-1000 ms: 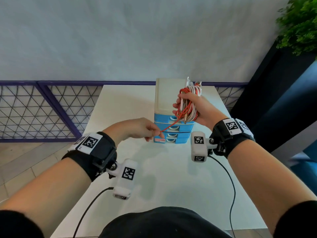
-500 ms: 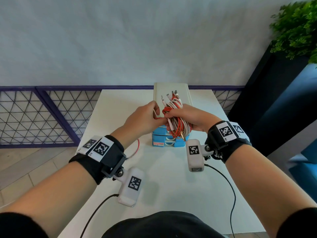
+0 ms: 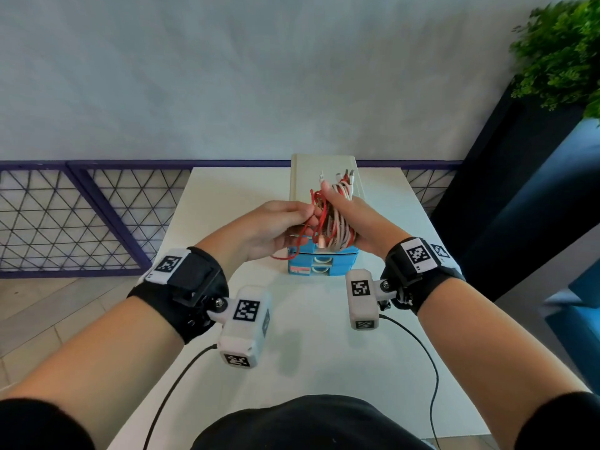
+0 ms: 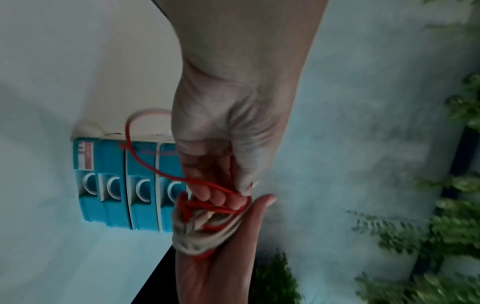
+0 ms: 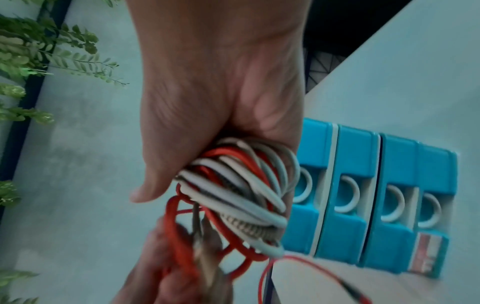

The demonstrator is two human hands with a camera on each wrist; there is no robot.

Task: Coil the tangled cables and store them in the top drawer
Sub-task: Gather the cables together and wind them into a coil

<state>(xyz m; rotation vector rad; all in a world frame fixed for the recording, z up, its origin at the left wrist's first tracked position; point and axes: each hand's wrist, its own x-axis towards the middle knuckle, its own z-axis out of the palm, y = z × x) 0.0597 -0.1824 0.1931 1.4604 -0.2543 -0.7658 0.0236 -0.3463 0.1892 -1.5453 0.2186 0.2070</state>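
Observation:
My right hand grips a bundle of red and white cables in the air above the blue drawer unit, with plug ends sticking up past the fingers. The coil fills that palm in the right wrist view. My left hand pinches a thin red cable against the bundle; its loose end loops down in front of the drawers. All the drawers look closed.
The drawer unit stands on a white table against a grey wall. A purple mesh fence runs along the left, and a dark planter with a green plant stands at the right. Wrist camera leads trail over the near table.
The left hand has gone from below the bundle up to it, carrying the red cable with it. The bundle has tilted and sits closer in over the drawer unit.

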